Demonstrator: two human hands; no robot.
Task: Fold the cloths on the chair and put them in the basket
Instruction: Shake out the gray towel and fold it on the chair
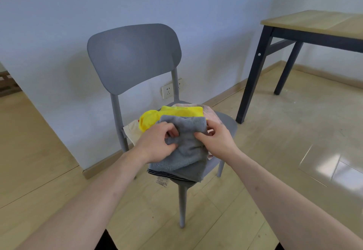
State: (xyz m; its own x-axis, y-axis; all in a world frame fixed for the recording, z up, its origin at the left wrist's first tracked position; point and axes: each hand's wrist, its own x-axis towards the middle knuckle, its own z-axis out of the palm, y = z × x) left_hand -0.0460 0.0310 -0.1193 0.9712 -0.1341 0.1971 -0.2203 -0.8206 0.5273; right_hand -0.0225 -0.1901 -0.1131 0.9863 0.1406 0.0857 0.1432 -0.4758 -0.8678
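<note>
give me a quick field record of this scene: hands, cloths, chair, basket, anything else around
left hand: grips the grey cloth
right hand: pinches the same grey cloth
grey cloth: on top of the pile, front edge hanging over the seat
other cloths: yellow cloth behind it; pink cloth and cream cloth partly covered
chair: grey, against the wall
basket: not in view
nearby: wooden table at right, wall socket
</note>
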